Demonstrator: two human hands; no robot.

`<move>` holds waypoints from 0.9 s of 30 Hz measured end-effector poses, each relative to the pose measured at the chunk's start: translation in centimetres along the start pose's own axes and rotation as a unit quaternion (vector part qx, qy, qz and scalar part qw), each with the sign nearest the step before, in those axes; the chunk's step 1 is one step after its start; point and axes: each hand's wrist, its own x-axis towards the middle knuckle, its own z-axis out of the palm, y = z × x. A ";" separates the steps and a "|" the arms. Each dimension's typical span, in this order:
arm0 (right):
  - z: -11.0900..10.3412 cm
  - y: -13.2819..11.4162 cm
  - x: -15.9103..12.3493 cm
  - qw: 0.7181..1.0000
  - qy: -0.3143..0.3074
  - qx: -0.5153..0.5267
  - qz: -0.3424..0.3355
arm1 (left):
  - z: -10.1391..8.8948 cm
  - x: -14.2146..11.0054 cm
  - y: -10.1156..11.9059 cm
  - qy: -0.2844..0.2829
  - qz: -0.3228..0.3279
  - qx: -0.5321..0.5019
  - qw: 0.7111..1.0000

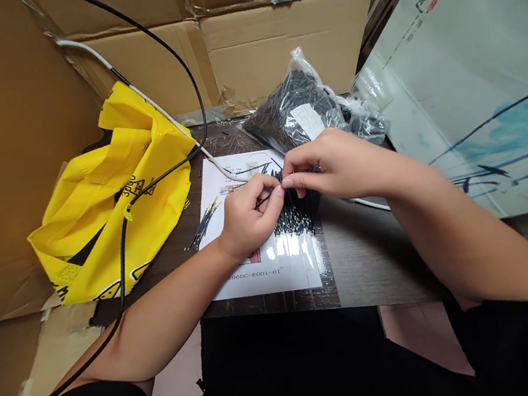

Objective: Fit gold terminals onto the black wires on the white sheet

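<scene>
Head view: left fingers [273,206] pinch a thin black wire [263,200], partly hidden. Right fingers [302,183] nearly meet alongside, their hold unclear.

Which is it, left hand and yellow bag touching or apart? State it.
Apart. The head view shows white paper and dark tabletop between the left hand and the yellow bag.

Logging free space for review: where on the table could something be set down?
Bare tabletop lies between the paper and right forearm, down to the front edge. Crowded: black strands by left hand and right hand; yellow bag left; clear bag behind.
</scene>
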 end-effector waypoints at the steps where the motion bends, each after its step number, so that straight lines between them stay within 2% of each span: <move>1: 0.1 0.0 0.0 1.000 -0.006 0.002 -0.001 | 0.0 0.0 0.0 0.000 0.002 -0.001 1.000; 9: -0.1 0.2 -0.3 0.999 -0.004 0.038 0.017 | -0.1 0.2 0.4 0.013 -0.015 0.002 1.000; 20: 0.2 0.3 0.0 0.995 0.097 0.021 0.013 | -0.1 0.2 0.5 0.007 -0.025 -0.012 1.000; 27: 1.8 -0.1 0.6 0.982 0.176 0.060 0.031 | -0.1 0.5 0.8 0.014 -0.097 -0.068 0.993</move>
